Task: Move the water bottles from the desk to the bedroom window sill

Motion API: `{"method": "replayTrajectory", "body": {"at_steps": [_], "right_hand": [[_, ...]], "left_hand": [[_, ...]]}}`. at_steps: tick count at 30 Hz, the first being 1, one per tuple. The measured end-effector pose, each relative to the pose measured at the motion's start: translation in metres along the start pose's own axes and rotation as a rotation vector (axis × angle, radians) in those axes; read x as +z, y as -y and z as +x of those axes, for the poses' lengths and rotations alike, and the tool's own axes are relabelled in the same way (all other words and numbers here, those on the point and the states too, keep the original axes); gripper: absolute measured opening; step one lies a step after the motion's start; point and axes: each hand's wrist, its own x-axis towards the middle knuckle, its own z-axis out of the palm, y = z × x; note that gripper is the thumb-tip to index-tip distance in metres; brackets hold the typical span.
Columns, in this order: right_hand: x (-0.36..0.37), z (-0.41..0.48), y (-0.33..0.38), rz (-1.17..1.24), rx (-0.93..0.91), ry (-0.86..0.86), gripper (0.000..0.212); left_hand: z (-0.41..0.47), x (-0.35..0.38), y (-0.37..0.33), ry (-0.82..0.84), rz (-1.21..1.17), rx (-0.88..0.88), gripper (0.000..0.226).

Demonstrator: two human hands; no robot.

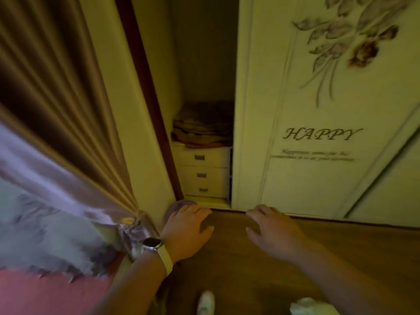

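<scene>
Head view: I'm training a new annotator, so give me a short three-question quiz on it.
1. True or false: the left hand holds a bottle.
2. What lies on the drawers? A. blankets B. books C. shoes
3. Fill in: the large word on the door reads ____.

Key: 1 false, the hand is empty and open; 2 A; 3 HAPPY.

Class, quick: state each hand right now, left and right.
Left hand: open, fingers relaxed, holding nothing.
Right hand: open, fingers relaxed, holding nothing.
</scene>
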Motion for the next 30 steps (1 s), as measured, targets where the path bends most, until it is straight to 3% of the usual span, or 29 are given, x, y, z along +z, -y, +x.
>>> {"method": "replayTrajectory", "body": {"at_steps": [13, 17, 30], "right_hand": [[-0.048, 0.116, -0.060, -0.012, 0.432, -0.071, 0.052], [-0.059, 0.110, -0.082, -0.024, 0.549, -0.091, 0.057], [-0.074, 0.087, -0.215, 0.109, 0.806, -0.186, 0.055]], "left_hand": [[0.239, -0.017, 0.024, 0.109, 0.051, 0.403, 0.055], [0.284, -0.027, -0.003, 0.110, 0.021, 0.547, 0.072], [0.401, 0.003, -0.139, 0.173, 0.115, 0.812, 0.055]]}}
